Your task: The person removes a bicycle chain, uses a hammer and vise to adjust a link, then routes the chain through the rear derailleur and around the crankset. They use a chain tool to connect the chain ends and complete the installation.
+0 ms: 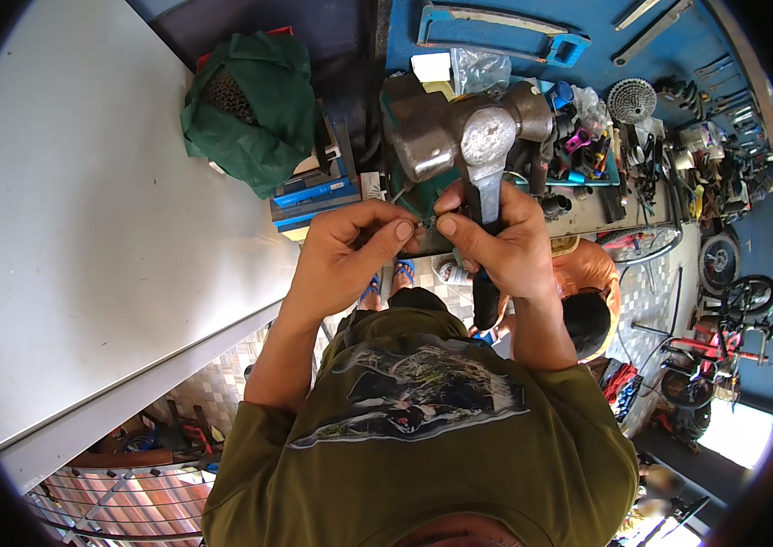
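My left hand (pixel 348 251) is closed, its thumb and forefinger pinching one end of a small thin piece (pixel 427 221) that is too small to name. At the other end of that piece are the thumb and fingertips of my right hand (pixel 516 242). A hammer (pixel 488 137) also sits in my right hand, its dark handle held against the palm and pointing down toward me. Its rounded metal head points away from me, in front of a heavy grey metal vise (pixel 423 137) on the workbench. Fingers partly hide the handle.
Left lies a large white surface (pixel 113 210). A green cloth (pixel 259 109) with a chain in it rests on blue boxes (pixel 314 191). A hacksaw (pixel 505 35) hangs on the blue wall. Tools crowd the bench at right. A person in orange (pixel 587 273) is low beside my right arm.
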Motion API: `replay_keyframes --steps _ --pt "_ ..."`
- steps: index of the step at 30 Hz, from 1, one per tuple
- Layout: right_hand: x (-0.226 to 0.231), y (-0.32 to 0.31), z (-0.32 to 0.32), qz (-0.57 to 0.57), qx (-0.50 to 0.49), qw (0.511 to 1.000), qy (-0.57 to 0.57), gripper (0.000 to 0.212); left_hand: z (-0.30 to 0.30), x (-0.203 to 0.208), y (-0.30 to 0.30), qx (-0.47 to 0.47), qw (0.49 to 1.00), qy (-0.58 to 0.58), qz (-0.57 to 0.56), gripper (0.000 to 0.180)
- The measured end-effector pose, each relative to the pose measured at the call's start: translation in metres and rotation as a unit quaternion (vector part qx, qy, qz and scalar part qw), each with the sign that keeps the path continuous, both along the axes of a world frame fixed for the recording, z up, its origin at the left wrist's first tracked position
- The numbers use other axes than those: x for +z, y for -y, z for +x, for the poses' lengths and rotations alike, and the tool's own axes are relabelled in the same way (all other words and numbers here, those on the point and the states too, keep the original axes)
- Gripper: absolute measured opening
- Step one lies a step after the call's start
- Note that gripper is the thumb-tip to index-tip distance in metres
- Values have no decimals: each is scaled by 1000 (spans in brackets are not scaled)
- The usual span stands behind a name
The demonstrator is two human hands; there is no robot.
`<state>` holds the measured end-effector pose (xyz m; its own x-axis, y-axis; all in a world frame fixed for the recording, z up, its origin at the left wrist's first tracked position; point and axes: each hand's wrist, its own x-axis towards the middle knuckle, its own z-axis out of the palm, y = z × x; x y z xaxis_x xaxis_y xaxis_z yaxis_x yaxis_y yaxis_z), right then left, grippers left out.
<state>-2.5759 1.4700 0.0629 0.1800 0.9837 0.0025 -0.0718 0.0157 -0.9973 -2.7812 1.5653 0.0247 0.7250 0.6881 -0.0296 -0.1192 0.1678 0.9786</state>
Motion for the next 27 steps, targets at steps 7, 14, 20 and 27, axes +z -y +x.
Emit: replay_keyframes --steps 7,14,20,27 --pt "-4 0 1 29 -20 999 24 19 -3 1 6 6 999 8 -39 17" --pt "-8 3 7 -6 -14 999 37 21 -4 -4 11 10 1000 -12 11 16" --pt "-5 8 9 -36 -3 999 24 19 0 -10 12 20 998 -40 38 13" --pt "-13 8 -7 73 22 996 50 16 12 -14 23 87 994 -53 41 9"
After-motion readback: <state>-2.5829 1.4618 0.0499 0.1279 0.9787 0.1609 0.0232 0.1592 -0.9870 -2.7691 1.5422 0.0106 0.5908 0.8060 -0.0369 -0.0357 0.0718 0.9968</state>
